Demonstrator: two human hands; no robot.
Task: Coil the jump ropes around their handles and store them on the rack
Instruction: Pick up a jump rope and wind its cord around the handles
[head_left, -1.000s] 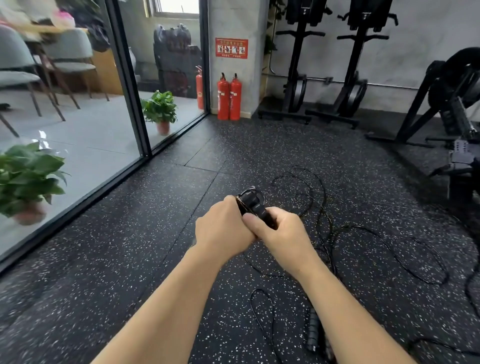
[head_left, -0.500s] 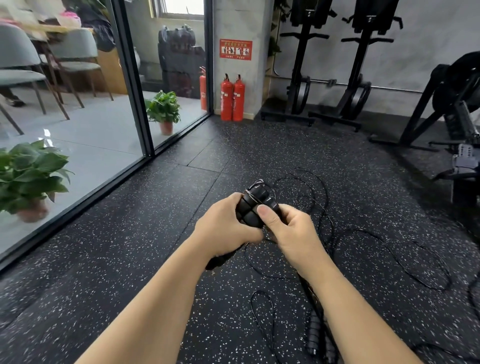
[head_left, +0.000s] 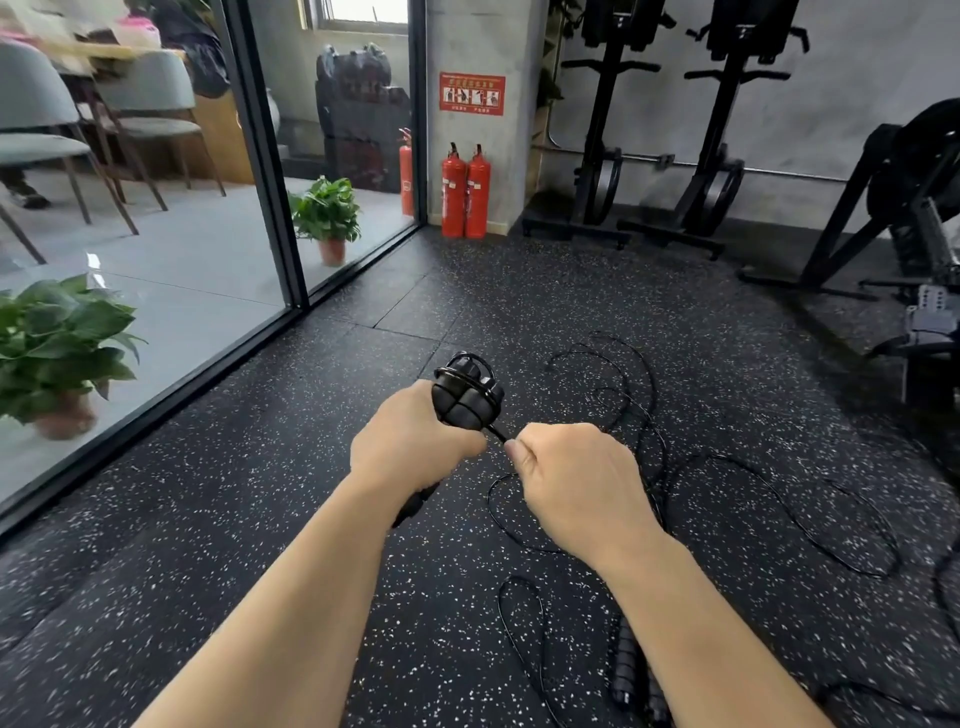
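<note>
The left hand (head_left: 415, 441) has its grip closed around the bundled handles (head_left: 467, 397), held upright above the speckled floor (head_left: 208, 519) with cord already looped over their tops. Just beside it, the right hand (head_left: 576, 488) pinches the taut cord (head_left: 496, 432). Further right, loose rope (head_left: 779, 499) sprawls on the floor.

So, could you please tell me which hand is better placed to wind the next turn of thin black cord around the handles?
The right hand: it pinches the thin black cord, while the left hand grips the black bundled handles.
</note>
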